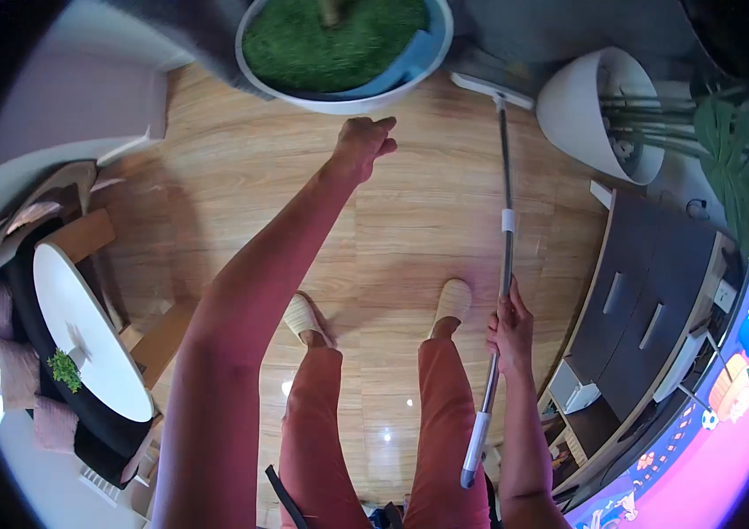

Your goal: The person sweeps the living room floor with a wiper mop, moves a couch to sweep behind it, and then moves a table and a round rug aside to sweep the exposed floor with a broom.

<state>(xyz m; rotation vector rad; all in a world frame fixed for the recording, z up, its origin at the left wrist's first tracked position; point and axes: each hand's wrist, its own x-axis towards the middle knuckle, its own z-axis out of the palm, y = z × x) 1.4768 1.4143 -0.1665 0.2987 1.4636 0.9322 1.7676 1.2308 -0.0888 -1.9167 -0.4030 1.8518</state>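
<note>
My right hand (513, 331) is wrapped round the metal pole of a flat mop (507, 167), at the lower half of its handle. The pole runs away from me to a white mop head on the floor, and its grey-tipped grip end points back beside my right leg. My left hand (364, 148) reaches forward, just short of a white plant pot (348, 106); whether it touches the pot I cannot tell. Its fingers are partly bent, with a gap between thumb and forefinger and nothing visible between them. Green grass-like cover and a trunk show inside the pot.
A tilted white pot (568, 115) with a leafy plant (738, 172) lies at the far right. Below it stands a dark-fronted cabinet (630, 291) with a lit screen (718, 423) beyond. A white oval table (84, 326) and chairs are at left. Wood-look floor (374, 220) lies between.
</note>
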